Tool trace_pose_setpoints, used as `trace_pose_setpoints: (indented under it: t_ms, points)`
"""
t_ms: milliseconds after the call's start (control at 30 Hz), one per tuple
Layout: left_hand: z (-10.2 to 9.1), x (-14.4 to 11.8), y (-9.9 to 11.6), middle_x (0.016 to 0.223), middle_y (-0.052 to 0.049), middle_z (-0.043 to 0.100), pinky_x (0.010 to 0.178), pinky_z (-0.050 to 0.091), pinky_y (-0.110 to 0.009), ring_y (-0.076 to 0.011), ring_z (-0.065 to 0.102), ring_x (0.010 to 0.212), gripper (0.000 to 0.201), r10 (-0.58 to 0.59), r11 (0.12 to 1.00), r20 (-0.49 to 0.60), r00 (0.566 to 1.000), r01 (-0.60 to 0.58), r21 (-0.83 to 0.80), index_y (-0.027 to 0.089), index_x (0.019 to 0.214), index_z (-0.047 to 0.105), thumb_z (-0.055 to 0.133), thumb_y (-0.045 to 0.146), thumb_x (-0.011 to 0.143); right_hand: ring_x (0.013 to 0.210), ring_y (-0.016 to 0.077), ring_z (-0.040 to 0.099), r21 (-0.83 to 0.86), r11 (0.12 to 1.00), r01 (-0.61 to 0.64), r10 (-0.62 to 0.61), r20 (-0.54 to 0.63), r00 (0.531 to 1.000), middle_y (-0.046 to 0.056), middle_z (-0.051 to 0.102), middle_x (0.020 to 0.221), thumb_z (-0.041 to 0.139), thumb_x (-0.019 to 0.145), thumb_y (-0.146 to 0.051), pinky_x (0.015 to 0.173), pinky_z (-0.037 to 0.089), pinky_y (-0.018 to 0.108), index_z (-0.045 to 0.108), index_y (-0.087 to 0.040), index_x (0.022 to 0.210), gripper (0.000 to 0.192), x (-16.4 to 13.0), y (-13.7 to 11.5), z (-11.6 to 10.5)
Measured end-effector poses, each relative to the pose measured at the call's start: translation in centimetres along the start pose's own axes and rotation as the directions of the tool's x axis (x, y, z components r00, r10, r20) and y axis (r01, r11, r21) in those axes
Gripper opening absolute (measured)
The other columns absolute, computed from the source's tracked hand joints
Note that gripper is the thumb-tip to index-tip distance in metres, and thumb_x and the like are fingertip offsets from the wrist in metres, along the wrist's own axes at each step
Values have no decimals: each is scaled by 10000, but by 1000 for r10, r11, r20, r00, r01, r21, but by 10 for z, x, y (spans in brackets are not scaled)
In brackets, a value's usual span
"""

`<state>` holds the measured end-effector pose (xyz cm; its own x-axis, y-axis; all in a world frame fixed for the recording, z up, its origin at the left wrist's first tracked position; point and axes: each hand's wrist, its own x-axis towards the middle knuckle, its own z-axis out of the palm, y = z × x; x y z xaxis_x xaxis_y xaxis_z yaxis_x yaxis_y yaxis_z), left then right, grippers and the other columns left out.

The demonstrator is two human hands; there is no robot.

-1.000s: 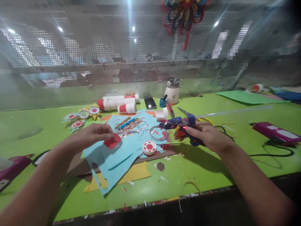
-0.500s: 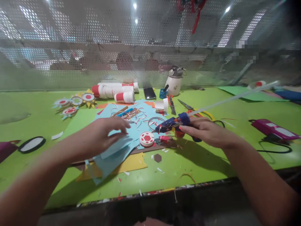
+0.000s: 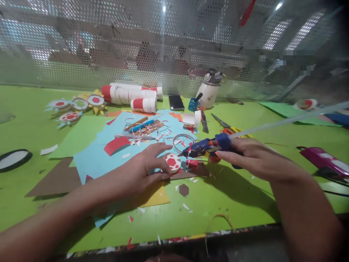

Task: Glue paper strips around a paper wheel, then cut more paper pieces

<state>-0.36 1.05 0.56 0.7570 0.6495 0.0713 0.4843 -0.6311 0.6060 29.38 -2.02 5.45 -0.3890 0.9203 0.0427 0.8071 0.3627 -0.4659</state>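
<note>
My right hand (image 3: 253, 158) is wrapped round a blue glue gun (image 3: 204, 146), a long clear glue stick (image 3: 286, 121) jutting from its back. The gun's nozzle points left, right by a small white disc with red patches (image 3: 173, 163). At the disc's left edge are the fingers and thumb of my left hand (image 3: 149, 165), closed on its rim. Beneath lie light blue paper (image 3: 94, 154) and brown card (image 3: 57, 178). A paper ring (image 3: 184, 142) stands just behind the nozzle. A brown hexagon (image 3: 184, 189) rests in front of the disc.
Finished-looking discs with paper points (image 3: 69, 117) sit at the back left. Paper cups (image 3: 144, 105), a phone (image 3: 176, 102), a blue pot (image 3: 194, 104) and a bottle (image 3: 209, 91) line the back. Scissors (image 3: 221, 122) lie behind the gun; a purple device (image 3: 325, 162) is at right.
My left hand has moved right and down onto the disc, leaving the loose blue paper. A red paper piece now shows on the blue sheet. The glue gun stays close to the disc.
</note>
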Motion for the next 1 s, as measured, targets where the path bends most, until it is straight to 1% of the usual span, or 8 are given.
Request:
trace_pose_setpoints:
  t_ms: [100, 200, 300, 500, 600, 700, 833, 1000]
  points:
    - [7, -2, 1, 1536, -32, 292, 1061, 339, -510, -281, 266, 1405, 271, -32, 999, -11, 999, 32, 26, 288, 914, 710, 446, 343, 929, 578, 164, 533, 11, 1000, 20, -20, -10, 1000, -7, 579, 637, 486, 889, -510, 534, 415, 266, 570, -224, 684, 362, -1, -3, 2]
    - [13, -2, 1, 1538, -37, 282, 1049, 357, -507, -286, 270, 1402, 291, -57, 997, -35, 998, 58, 42, 288, 887, 717, 439, 363, 928, 558, 164, 520, 1, 1000, 5, -5, -5, 1000, -3, 564, 606, 486, 882, -509, 514, 401, 269, 534, -216, 637, 385, -1, -5, 5]
    - [17, -2, -2, 1533, -42, 289, 1045, 368, -504, -293, 297, 1388, 294, -67, 996, -52, 996, 69, 49, 275, 874, 718, 447, 377, 923, 549, 165, 498, -39, 999, -27, 28, 17, 999, 2, 532, 583, 469, 888, -508, 509, 382, 277, 512, -202, 601, 422, -2, -5, 8]
    - [19, 0, -3, 1492, -56, 358, 1042, 377, -505, -278, 278, 1395, 296, -24, 995, -34, 999, 27, 96, 252, 859, 692, 413, 314, 934, 541, 152, 474, -17, 1000, -3, 4, 44, 999, -6, 549, 608, 467, 909, -486, 514, 371, 270, 487, -204, 629, 398, -3, -4, 10]
    - [19, 1, -2, 1478, -65, 378, 1041, 375, -517, -286, 275, 1395, 301, -24, 994, -25, 999, 26, 108, 251, 856, 689, 404, 304, 937, 609, 177, 530, -19, 999, -31, 32, 73, 997, 10, 580, 661, 448, 914, -511, 561, 405, 280, 525, -196, 673, 404, -2, -3, 11]
    - [19, 1, -1, 1497, -68, 346, 1052, 352, -542, -308, 225, 1415, 300, -27, 993, -15, 1000, 28, 112, 251, 851, 697, 416, 319, 933, 657, 196, 551, -6, 999, -50, 50, 66, 997, 23, 600, 698, 433, 909, -546, 601, 428, 297, 565, -187, 722, 425, -1, -2, 11]
    - [21, 2, 0, 1521, -48, 307, 1071, 327, -552, -315, 184, 1429, 284, -16, 995, -13, 1000, 17, 96, 263, 864, 706, 442, 345, 926, 619, 180, 536, -8, 1000, -23, 24, 63, 998, 6, 582, 665, 434, 913, -538, 577, 421, 287, 542, -197, 695, 420, 0, -1, 12]
    - [22, 6, 2, 1478, -66, 374, 1066, 339, -547, -312, 229, 1414, 313, -7, 994, -25, 1000, 10, 105, 262, 856, 716, 424, 344, 935, 539, 148, 497, -33, 999, -8, 8, 7, 1000, -16, 550, 598, 479, 907, -485, 496, 371, 262, 472, -215, 612, 400, -2, -3, 13]
